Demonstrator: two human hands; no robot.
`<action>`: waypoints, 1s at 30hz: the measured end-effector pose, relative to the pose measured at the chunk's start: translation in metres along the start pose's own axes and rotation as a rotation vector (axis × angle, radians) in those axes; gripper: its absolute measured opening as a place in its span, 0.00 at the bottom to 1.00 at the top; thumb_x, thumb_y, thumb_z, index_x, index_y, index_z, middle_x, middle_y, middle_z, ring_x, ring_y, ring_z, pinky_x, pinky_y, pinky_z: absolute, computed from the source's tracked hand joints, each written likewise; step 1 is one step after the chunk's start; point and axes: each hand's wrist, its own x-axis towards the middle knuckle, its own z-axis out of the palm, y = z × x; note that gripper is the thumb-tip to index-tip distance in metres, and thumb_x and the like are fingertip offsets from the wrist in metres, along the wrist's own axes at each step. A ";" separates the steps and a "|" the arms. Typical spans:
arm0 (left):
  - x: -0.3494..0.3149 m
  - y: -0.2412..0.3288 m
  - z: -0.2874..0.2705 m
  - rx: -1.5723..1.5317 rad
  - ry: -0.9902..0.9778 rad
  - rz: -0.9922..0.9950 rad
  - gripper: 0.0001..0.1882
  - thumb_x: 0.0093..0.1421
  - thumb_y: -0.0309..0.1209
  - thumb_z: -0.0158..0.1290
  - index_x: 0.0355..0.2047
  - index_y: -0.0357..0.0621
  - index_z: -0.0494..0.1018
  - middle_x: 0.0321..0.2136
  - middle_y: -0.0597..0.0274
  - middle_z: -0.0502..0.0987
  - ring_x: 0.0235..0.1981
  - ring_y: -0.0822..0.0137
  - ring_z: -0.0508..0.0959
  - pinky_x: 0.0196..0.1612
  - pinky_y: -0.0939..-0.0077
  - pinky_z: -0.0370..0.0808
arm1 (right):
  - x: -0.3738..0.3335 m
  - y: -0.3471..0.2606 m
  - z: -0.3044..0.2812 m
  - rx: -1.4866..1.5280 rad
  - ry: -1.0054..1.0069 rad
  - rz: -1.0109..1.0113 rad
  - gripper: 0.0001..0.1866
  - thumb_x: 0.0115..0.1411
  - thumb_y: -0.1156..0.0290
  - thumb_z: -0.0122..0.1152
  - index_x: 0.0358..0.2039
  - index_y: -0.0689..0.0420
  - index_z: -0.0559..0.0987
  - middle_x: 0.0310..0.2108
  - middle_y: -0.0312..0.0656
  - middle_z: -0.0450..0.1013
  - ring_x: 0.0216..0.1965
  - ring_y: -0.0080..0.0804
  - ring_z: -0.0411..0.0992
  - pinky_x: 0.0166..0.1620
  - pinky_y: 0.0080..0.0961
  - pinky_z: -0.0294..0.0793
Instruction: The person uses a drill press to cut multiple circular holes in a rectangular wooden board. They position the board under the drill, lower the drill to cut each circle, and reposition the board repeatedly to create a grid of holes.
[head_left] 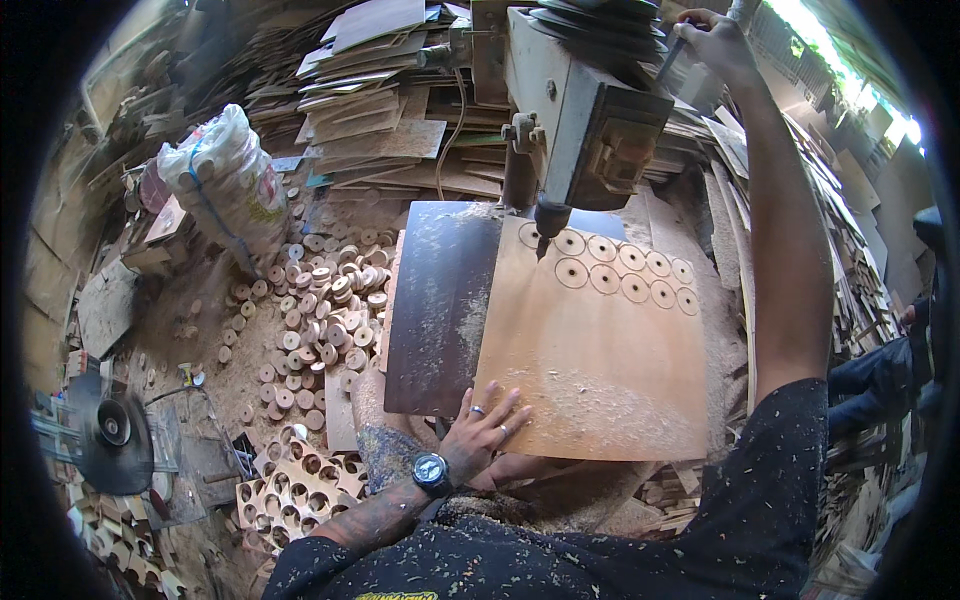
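A light plywood sheet (pixel 600 350) lies partly over a dark board (pixel 438 300) below a drill press (pixel 585 120). Two rows of round cut outlines, each with a dark centre hole, run along the sheet's far edge. The bit (pixel 542 248) hangs from the chuck (pixel 551 215) close to the sheet, beside the left end of these rows; whether it touches cannot be told. My left hand (pixel 482 430), wearing a ring and a watch, rests with spread fingers on the sheet's near-left corner. Up at the right, my right hand (pixel 712 42) is wrapped round the press lever (pixel 674 62).
Many small wooden discs (pixel 330 310) are heaped on the floor at left, near a white sack (pixel 225 180). Board offcuts with round holes (pixel 300 490) and a fan (pixel 113 425) are nearer. Stacked panels (pixel 370 130) stand behind. Another person's leg (pixel 870 385) shows at right.
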 end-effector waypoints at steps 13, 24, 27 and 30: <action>-0.001 0.000 0.010 -0.008 0.037 -0.007 0.33 0.67 0.41 0.49 0.73 0.60 0.59 0.75 0.56 0.55 0.75 0.42 0.51 0.72 0.30 0.47 | -0.171 -0.039 -0.034 0.042 0.348 -0.170 0.14 0.62 0.62 0.67 0.40 0.59 0.83 0.27 0.37 0.80 0.28 0.23 0.76 0.37 0.26 0.76; 0.000 -0.003 0.014 0.014 0.029 0.004 0.34 0.67 0.45 0.49 0.73 0.61 0.59 0.75 0.57 0.55 0.75 0.43 0.51 0.72 0.31 0.47 | -0.299 -0.086 -0.007 -0.465 0.057 0.014 0.19 0.62 0.64 0.67 0.18 0.62 0.75 0.17 0.47 0.73 0.18 0.42 0.72 0.27 0.35 0.72; 0.001 -0.004 0.015 0.060 0.026 0.011 0.34 0.67 0.47 0.49 0.73 0.61 0.59 0.75 0.57 0.55 0.75 0.43 0.52 0.72 0.30 0.48 | -0.272 -0.075 0.019 -0.555 0.051 0.075 0.30 0.68 0.49 0.60 0.18 0.63 0.78 0.17 0.55 0.72 0.21 0.56 0.73 0.29 0.46 0.72; 0.000 -0.004 0.017 0.099 0.009 0.006 0.37 0.64 0.49 0.53 0.72 0.63 0.60 0.74 0.57 0.56 0.75 0.45 0.52 0.72 0.32 0.48 | -0.276 -0.054 0.048 -0.500 0.052 0.164 0.30 0.72 0.47 0.53 0.25 0.62 0.80 0.21 0.60 0.73 0.27 0.65 0.74 0.32 0.56 0.70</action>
